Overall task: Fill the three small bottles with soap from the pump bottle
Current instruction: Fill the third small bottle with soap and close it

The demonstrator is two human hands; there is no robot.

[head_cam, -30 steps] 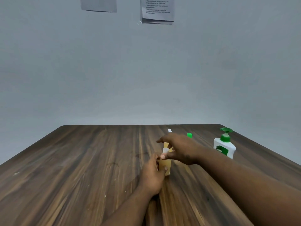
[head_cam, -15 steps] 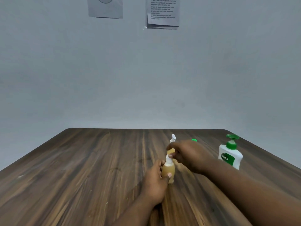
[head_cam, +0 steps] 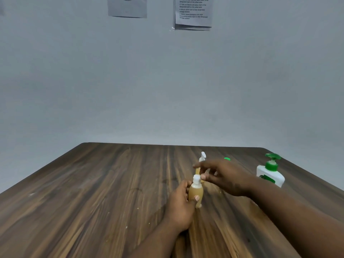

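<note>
Gripping the nearest small bottle (head_cam: 195, 191) around its amber-filled body, the left hand (head_cam: 181, 203) keeps it upright near the middle of the counter (head_cam: 111, 192). The thumb (head_cam: 196, 198) crosses the front of the bottle and the other fingers curl behind it. Whether the base rests on the wood or sits just above it cannot be told. A white cap (head_cam: 196, 178) tops this bottle.

The right hand (head_cam: 225, 176) hovers just beyond and to the right of that cap. Its fingers (head_cam: 200, 166) are loosely spread and slightly bent, and they enclose nothing. The thumb tip lies just beside the cap, though contact cannot be confirmed.

Directly behind, partly hidden by the right hand, stands a second small bottle (head_cam: 202, 159). It also holds amber liquid and carries a white spout-like top. Further right, only a green cap (head_cam: 227, 159) shows above the knuckles; the bottle beneath it is hidden.

The pump bottle (head_cam: 270, 174), white with a green pump head and a green label, stands upright near the right edge of the counter, well apart from both hands.

Two paper sheets hang on the grey wall (head_cam: 167, 81) beyond the counter: a plain sheet (head_cam: 127, 8) to the left and a printed sheet (head_cam: 193, 13) to the right, its text too small to read.
</note>
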